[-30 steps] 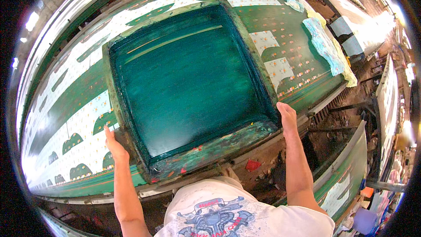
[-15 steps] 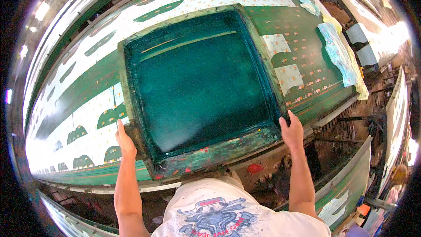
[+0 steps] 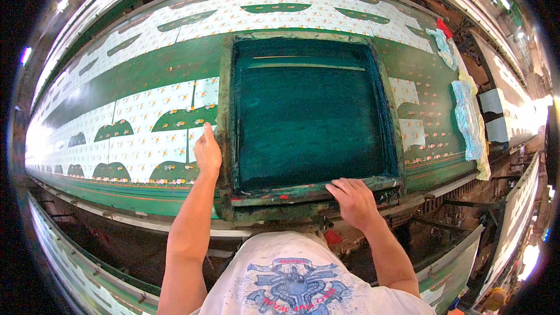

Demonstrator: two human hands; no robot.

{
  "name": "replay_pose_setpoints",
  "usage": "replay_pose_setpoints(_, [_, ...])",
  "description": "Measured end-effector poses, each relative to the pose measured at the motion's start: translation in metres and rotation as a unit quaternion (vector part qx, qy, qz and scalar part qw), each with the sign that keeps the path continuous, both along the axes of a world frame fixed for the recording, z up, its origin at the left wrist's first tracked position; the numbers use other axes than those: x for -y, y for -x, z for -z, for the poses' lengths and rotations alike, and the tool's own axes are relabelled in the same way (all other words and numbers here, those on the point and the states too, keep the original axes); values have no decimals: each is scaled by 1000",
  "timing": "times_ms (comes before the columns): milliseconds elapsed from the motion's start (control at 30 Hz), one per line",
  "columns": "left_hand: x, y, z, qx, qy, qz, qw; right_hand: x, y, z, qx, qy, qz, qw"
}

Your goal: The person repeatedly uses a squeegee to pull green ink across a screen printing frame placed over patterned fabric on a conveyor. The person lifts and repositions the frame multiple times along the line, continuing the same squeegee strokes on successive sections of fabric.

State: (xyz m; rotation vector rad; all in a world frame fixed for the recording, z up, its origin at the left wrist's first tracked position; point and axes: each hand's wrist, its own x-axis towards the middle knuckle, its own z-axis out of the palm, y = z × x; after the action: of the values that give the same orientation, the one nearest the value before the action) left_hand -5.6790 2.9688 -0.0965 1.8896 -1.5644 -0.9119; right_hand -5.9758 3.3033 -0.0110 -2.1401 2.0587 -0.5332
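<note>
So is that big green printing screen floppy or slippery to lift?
The printing screen probably lifts stiff, since a rigid frame borders its mesh. It looks ink-smeared, so perhaps slippery. The left hand and right hand both rest on its frame, suggesting it's awkward for one hand.

Long green print table [image 3: 146, 73]; patterned white cloth [image 3: 146, 140] lies on it; screen frame [image 3: 309, 192] atop

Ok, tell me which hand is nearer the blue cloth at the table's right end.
Right. The right hand rests on the screen frame's near edge, closer to the blue cloth; the left hand grips its left side.
</note>
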Motion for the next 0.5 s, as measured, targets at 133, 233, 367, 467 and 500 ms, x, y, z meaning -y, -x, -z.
replay_pose_setpoints(133, [-2,6,-10,-6,-11,6,1000,34,-9,7,17,-140,-16,990])
replay_pose_setpoints(233, [0,3,3,-7,86,24,996,45,-6,2,32,-172,1,985])
replay_pose_setpoints(367, [-1,6,2,-32,62,47,996,19,-19,-4,14,-164,11,986])
replay_pose_setpoints(467, [-3,7,-6,-45,60,58,995,-1,-27,12,1,-135,22,991])
replay_pose_setpoints(500, [-2,5,-5,-47,62,62,995,-4,-30,14,-4,-126,23,992])
